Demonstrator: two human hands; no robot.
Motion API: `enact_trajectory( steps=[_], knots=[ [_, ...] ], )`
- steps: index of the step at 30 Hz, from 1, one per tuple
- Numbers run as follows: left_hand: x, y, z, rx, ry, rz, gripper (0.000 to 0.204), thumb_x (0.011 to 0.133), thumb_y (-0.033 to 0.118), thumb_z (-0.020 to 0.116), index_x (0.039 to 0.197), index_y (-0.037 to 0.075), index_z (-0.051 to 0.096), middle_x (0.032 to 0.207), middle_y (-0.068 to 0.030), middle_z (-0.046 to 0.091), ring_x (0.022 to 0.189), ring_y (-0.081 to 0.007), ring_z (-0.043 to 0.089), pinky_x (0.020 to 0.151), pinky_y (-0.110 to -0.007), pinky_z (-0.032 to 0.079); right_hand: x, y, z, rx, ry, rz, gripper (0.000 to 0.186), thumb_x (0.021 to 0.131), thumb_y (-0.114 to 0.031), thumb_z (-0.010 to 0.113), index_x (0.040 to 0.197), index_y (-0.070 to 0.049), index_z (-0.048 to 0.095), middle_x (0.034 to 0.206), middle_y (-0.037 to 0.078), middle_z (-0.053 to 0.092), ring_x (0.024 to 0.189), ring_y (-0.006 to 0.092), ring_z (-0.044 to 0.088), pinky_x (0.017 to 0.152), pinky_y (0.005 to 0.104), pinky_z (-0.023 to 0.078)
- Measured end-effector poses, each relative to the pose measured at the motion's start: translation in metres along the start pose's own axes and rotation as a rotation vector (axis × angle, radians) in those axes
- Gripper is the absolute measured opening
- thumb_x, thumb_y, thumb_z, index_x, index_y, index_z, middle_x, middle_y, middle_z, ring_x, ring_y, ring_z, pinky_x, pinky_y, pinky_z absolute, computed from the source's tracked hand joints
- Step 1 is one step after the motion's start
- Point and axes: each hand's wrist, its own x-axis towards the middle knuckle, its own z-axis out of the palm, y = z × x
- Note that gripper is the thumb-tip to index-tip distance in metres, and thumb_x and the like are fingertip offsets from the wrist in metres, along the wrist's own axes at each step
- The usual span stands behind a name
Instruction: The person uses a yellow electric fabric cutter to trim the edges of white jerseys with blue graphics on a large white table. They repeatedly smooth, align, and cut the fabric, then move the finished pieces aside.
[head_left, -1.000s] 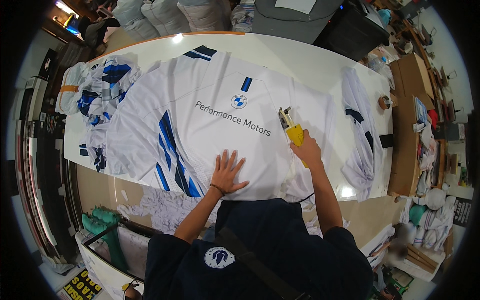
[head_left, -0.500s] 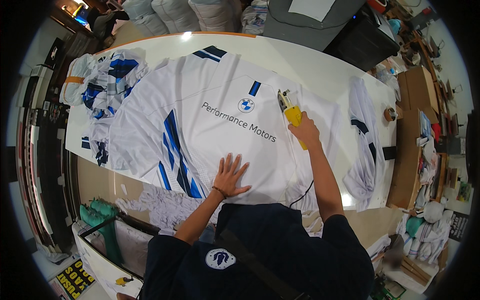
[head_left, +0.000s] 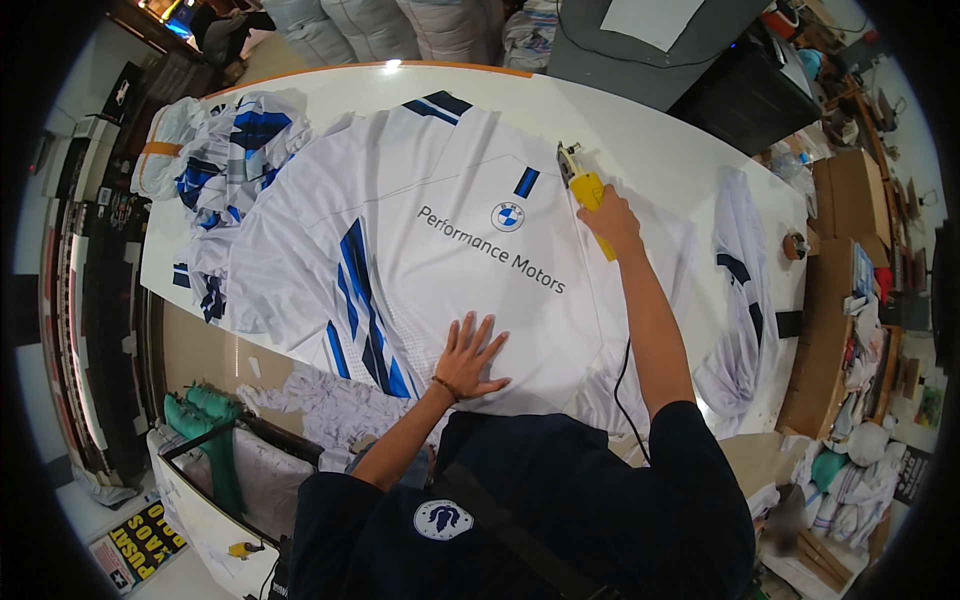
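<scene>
A white fabric panel (head_left: 515,345) with dark lettering, a round badge and blue stripes lies spread over the table. My left hand (head_left: 468,360) rests flat on its near part, fingers spread. My right hand (head_left: 612,220) is wrapped round the yellow body of a corded electric fabric cutter (head_left: 588,190). The cutter's metal head sits at the panel's far right edge, beside a short blue stripe. White cloth continues to the right of the cutter, and a black cord (head_left: 621,395) runs down past my right forearm. What the blade touches is too small to tell.
Crumpled white-and-blue fabric (head_left: 262,135) is heaped on the white table (head_left: 345,88) at the far left. A long white piece (head_left: 735,300) lies at the right, near a tape roll (head_left: 795,246). A black machine (head_left: 745,100) stands beyond the table. Scraps (head_left: 350,410) hang below the near edge.
My right hand has pushed the cutter farther from me along the panel's right side. My left hand stays flat on the fabric. The whole view has shifted slightly.
</scene>
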Motion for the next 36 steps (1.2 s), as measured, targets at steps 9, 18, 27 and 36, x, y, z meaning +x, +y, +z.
enact_trajectory(
  steps=[9,18,27,36],
  knots=[
    [0.0,0.001,-0.006,0.018,-0.034,-0.003,0.091,0.086,0.077,0.052,0.159,0.025,0.036,0.17,-0.0165,0.016,0.154,-0.0473,0.01,0.121,-0.066,0.013,0.061,0.002,0.008,0.217,0.108,-0.033,0.072,0.073,-0.047,0.078,0.129,-0.007,0.058,0.116,0.018,0.071,0.11,0.0322,0.069,0.092,0.0432,0.055],
    [0.0,0.001,-0.003,-0.003,0.029,0.038,0.091,0.083,0.072,0.06,0.155,0.02,0.043,0.166,-0.0215,0.023,0.152,-0.0506,0.012,0.12,-0.067,0.012,-0.05,0.158,0.039,0.695,0.039,-0.056,0.042,0.082,-0.019,0.08,0.115,-0.003,0.061,0.095,0.009,0.068,0.076,0.0191,0.066,0.066,0.0349,0.058],
    [0.01,0.002,0.016,-0.098,0.14,0.009,0.079,0.088,0.066,0.06,0.15,0.018,0.051,0.164,-0.0207,0.027,0.151,-0.0488,0.016,0.121,-0.065,0.013,-0.303,0.296,0.09,0.879,0.061,0.163,0.041,0.08,-0.007,0.073,0.119,-0.002,0.06,0.091,0.007,0.066,0.069,0.0169,0.064,0.061,0.034,0.056],
    [0.055,0.063,0.018,0.037,-0.025,0.255,0.082,0.089,0.071,0.055,0.158,0.03,0.038,0.169,-0.0159,0.018,0.151,-0.0537,0.009,0.115,-0.077,0.012,-0.425,0.286,0.081,0.609,0.118,0.439,0.051,0.071,-0.027,0.082,0.112,-0.002,0.064,0.097,0.015,0.072,0.085,0.0273,0.071,0.078,0.0396,0.055]
  ],
)
